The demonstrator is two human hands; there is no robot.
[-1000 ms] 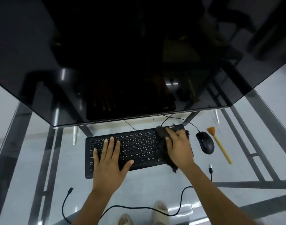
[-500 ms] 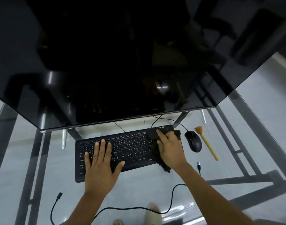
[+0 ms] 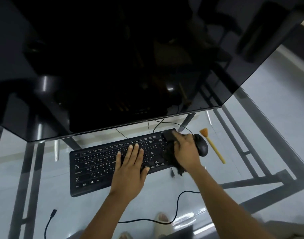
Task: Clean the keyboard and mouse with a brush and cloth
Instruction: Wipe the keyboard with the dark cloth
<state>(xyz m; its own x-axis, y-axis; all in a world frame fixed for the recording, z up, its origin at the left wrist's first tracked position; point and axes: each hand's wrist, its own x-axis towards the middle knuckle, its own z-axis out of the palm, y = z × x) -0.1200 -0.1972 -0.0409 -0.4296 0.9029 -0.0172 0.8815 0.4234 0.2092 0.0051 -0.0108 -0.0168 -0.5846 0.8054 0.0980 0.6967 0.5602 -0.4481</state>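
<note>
A black keyboard (image 3: 96, 168) lies on the glass desk below the monitor. My left hand (image 3: 130, 168) rests flat on its middle keys, fingers apart. My right hand (image 3: 185, 150) presses a dark cloth (image 3: 169, 149) onto the keyboard's right end, over the number pad. The cloth's ragged lower edge hangs past the keyboard's front. A black mouse (image 3: 202, 145) sits just right of my right hand, touching or nearly touching it. A brush (image 3: 212, 145) with orange bristles and a yellow handle lies right of the mouse.
A large dark monitor (image 3: 130, 66) overhangs the back of the glass desk (image 3: 44, 187). Loose black cables (image 3: 177, 204) with plugs cross the front of the desk. Metal frame bars and sandalled feet show through the glass.
My left hand has shifted right along the keyboard toward the middle. My right hand with the cloth has moved to the keyboard's right end, close to the mouse.
</note>
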